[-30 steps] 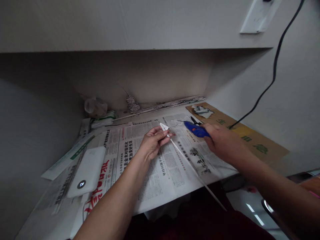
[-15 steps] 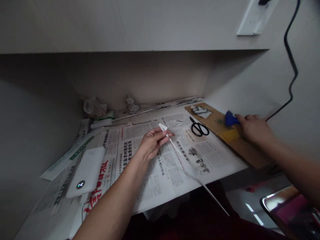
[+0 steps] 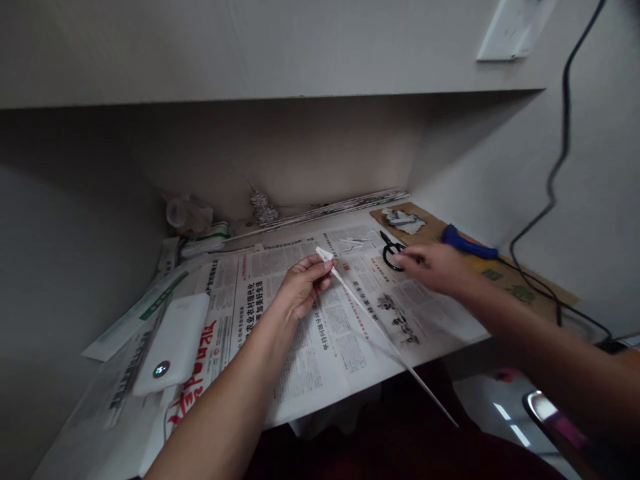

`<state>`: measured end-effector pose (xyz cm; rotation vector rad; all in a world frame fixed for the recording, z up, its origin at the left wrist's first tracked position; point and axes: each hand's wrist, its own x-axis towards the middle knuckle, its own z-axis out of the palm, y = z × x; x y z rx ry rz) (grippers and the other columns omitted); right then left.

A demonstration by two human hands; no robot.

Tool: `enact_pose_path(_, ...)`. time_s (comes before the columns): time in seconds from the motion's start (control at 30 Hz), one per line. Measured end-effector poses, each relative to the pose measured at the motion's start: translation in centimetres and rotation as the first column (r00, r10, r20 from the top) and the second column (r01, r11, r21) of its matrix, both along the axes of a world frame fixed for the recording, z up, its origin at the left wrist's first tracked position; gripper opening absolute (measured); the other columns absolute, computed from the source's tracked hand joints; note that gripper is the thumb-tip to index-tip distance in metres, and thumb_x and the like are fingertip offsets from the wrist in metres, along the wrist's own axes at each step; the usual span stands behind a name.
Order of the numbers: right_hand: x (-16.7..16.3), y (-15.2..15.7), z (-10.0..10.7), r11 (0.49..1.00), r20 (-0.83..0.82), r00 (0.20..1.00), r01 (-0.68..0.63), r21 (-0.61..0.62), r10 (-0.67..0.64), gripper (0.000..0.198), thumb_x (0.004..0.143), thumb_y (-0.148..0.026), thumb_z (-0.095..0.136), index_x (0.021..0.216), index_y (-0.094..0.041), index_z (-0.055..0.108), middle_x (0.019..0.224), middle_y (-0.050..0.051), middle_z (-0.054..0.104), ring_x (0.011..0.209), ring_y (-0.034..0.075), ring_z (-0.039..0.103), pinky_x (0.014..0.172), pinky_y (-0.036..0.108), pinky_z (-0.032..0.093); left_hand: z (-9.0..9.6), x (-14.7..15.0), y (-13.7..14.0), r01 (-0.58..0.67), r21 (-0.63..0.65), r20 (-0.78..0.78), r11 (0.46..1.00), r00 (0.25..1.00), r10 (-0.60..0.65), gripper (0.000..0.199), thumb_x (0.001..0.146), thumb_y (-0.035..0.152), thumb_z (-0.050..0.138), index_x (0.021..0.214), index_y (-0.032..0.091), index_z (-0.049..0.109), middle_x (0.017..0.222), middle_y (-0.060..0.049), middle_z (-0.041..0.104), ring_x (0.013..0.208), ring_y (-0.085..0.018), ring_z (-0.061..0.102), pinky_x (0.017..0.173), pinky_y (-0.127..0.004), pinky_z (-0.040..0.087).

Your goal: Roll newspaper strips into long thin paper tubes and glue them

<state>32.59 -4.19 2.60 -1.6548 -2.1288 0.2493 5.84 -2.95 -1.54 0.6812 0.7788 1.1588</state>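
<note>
My left hand [image 3: 310,283] pinches a thin white rolled-paper stick [image 3: 377,325] near its upper end, where a small folded white paper tip [image 3: 325,254] sticks out past the fingers. The stick slants down to the right, beyond the table's front edge. My right hand [image 3: 433,265] is over the handle loops of the black scissors [image 3: 387,240], which lie on the newspaper [image 3: 295,373]. Its fingertips are blurred, so a grip on the scissors cannot be made out. A blue glue gun [image 3: 467,243] with a black cord lies on the cardboard [image 3: 435,230] beyond this hand.
A white power bank [image 3: 173,343] lies at the left of the newspaper. Long paper sticks [image 3: 345,208], a small wrapped bundle [image 3: 263,207] and a clear plastic bag [image 3: 187,215] stand along the back. Crumpled paper [image 3: 404,221] rests on the cardboard. A shelf overhangs the table.
My right hand has let go of the glue gun, now lying on the cardboard, and moved left to the scissors. My left hand keeps hold of the paper stick, almost in place.
</note>
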Motion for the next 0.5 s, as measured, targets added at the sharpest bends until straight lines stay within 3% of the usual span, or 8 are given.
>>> enact_pose_path(0.07, -4.5, 0.0, -0.9, 0.944, -0.315, 0.939, -0.221, -0.244, 0.139, 0.039, 0.083, -0.052, 0.049, 0.076, -0.017, 0.066, 0.07, 0.005, 0.063, 0.063, 0.017, 0.054, 0.057, 0.028, 0.036, -0.1, -0.1, 0.1, 0.006, 0.012, 0.014, 1.0, 1.0, -0.006, 0.017, 0.067, 0.006, 0.072, 0.082, 0.011, 0.064, 0.083, -0.005, 0.069, 0.057, -0.006, 0.06, 0.045, -0.011, 0.046)
enact_pose_path(0.13, -8.0, 0.2, -1.9, 0.837, -0.612, 0.782, -0.41, -0.361, 0.119, 0.043, 0.083, -0.055, 0.048, 0.078, -0.016, 0.066, 0.067, 0.003, 0.061, 0.059, 0.013, 0.053, 0.054, 0.025, 0.036, 0.0, -0.2, 0.2, 0.021, 0.02, 0.04, 1.0, 0.999, -0.022, 0.017, 0.066, 0.005, 0.072, 0.081, 0.01, 0.064, 0.082, -0.006, 0.069, 0.059, -0.006, 0.06, 0.047, -0.011, 0.046)
enact_pose_path(0.2, -10.1, 0.7, -2.7, 0.772, -0.763, 0.646, -0.498, -0.394, 0.028, 0.041, 0.082, -0.054, 0.053, 0.082, -0.015, 0.065, 0.065, 0.002, 0.058, 0.055, 0.01, 0.05, 0.049, 0.023, 0.033, 0.1, -0.4, 0.3, 0.043, 0.025, 0.068, 0.999, 0.997, -0.045, 0.018, 0.067, 0.004, 0.071, 0.082, 0.009, 0.064, 0.081, -0.007, 0.069, 0.059, -0.007, 0.061, 0.05, -0.012, 0.048)
enact_pose_path(0.3, -11.2, 1.4, -3.4, 0.687, -0.88, 0.462, -0.603, -0.405, -0.114, 0.035, 0.079, -0.049, 0.061, 0.08, -0.014, 0.06, 0.066, 0.0, 0.055, 0.054, 0.008, 0.048, 0.047, 0.021, 0.031, 0.4, -0.7, 0.5, 0.048, 0.02, 0.099, 0.999, 0.994, -0.05, 0.016, 0.068, 0.003, 0.069, 0.082, 0.008, 0.064, 0.078, -0.006, 0.068, 0.058, -0.006, 0.061, 0.054, -0.012, 0.05)
enact_pose_path(0.37, -11.0, 1.8, -3.7, 0.601, -0.908, 0.367, -0.686, -0.41, -0.2, 0.034, 0.079, -0.047, 0.062, 0.078, -0.014, 0.056, 0.064, 0.0, 0.054, 0.054, 0.008, 0.048, 0.047, 0.02, 0.031, 0.4, -0.9, 0.6, 0.045, 0.005, 0.109, 0.999, 0.993, -0.045, 0.014, 0.069, 0.002, 0.068, 0.08, 0.008, 0.064, 0.079, -0.005, 0.068, 0.06, -0.006, 0.062, 0.057, -0.012, 0.051)
enact_pose_path(0.5, -10.3, 2.1, -4.4, 0.439, -0.903, 0.286, -0.8, -0.41, -0.322, 0.03, 0.082, -0.044, 0.058, 0.076, -0.015, 0.051, 0.06, -0.002, 0.047, 0.049, 0.007, 0.043, 0.043, 0.02, 0.026, 0.2, -0.9, 0.6, 0.084, -0.01, 0.105, 0.996, 0.991, -0.083, 0.012, 0.071, 0.001, 0.066, 0.079, 0.009, 0.064, 0.081, -0.006, 0.069, 0.067, -0.007, 0.065, 0.063, -0.012, 0.053)
